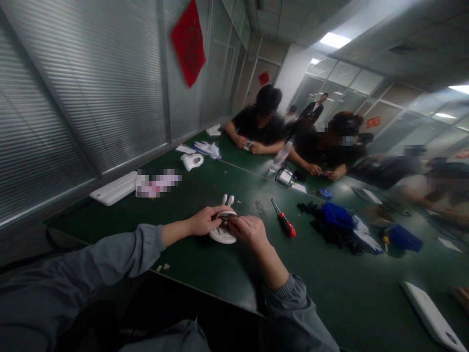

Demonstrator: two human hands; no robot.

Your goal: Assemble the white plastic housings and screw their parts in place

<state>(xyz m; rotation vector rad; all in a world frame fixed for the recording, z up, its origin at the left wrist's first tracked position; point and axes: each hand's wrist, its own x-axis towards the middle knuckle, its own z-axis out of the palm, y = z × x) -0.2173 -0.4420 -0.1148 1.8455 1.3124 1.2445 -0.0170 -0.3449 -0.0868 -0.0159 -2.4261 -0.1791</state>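
Note:
In the head view, a white rounded plastic casing (pixel 224 237) with two ear-like prongs (pixel 227 199) rests on the green table in front of me. It looks opened up, with darker parts between its two halves. My left hand (pixel 205 221) grips the raised half from the left, thumb near the opening. Closed fingers of my right hand (pixel 249 230) press in at the opening's right side; anything pinched there is hidden. To the right of the casing lies a red-handled screwdriver (pixel 285 222), apart from both hands. Small bits (pixel 260 208) lie between it and the casing.
Blue bins (pixel 335 215) and dark parts lie to the right. A long white case (pixel 115 189) and a white device (pixel 192 161) are at left. Another white case (pixel 432 313) sits at lower right. Across the table stands a bottle (pixel 281 157), near people at work.

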